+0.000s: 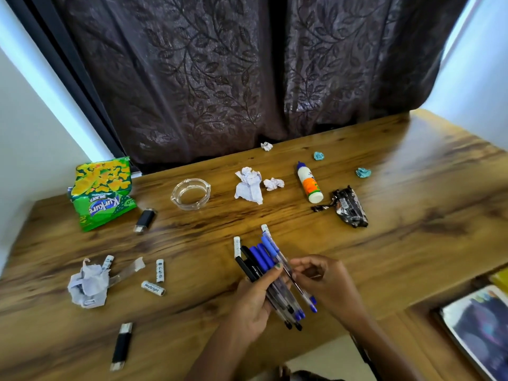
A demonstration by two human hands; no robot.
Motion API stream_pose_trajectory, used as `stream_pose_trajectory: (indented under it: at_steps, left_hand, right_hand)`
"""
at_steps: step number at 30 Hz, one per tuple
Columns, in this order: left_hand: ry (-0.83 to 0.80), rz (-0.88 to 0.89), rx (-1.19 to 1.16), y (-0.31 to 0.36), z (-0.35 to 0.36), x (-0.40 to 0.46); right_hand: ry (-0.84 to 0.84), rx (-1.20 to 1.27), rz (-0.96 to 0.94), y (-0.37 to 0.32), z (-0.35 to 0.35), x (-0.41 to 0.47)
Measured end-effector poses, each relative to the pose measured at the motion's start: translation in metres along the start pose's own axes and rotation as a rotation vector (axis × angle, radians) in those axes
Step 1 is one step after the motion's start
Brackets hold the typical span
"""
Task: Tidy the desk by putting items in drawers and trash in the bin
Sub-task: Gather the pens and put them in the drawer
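Wooden desk carried the clutter in the head view. Left hand gripped a bundle of pens, blue and black caps pointing away, held above the near desk edge. Right hand pinched one pen of that bundle. Crumpled papers, glue bottle, batteries, snack bag and glass ashtray lay on the desk, apart from both hands.

left hand gripping, right hand pinching, forearms converging
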State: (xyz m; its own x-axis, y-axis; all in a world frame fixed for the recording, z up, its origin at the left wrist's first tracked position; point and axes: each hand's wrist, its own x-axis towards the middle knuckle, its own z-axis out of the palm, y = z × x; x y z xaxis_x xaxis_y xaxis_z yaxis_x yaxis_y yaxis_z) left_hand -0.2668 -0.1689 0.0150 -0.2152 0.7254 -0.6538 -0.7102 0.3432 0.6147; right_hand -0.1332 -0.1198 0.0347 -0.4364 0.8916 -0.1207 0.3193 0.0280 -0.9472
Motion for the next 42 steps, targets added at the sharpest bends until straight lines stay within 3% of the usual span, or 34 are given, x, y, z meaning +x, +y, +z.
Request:
stream_pose_trajectory:
  at_steps: [10, 24, 33, 42]
  left_hand:
    - [-0.055, -0.096, 0.163, -0.081, -0.012, -0.059]
    - [-0.232, -0.193, 0.371, -0.187, 0.05, -0.119]
    - [-0.152, -0.18, 0.426, -0.27, 0.12, -0.12]
    - [-0.013, -0.309, 0.384, -0.332, 0.165, -0.099]
  right_hand:
    - [0.19, 0.007, 0.137, 0.03, 0.0, -0.116]
    - [0.453, 0.154, 0.321, 0.068, -0.075, -0.245]
    - [0.352, 0.203, 0.391, 0.117, -0.169, -0.268]
    - [0.146, -0.008, 0.471, 0.194, -0.219, -0.261]
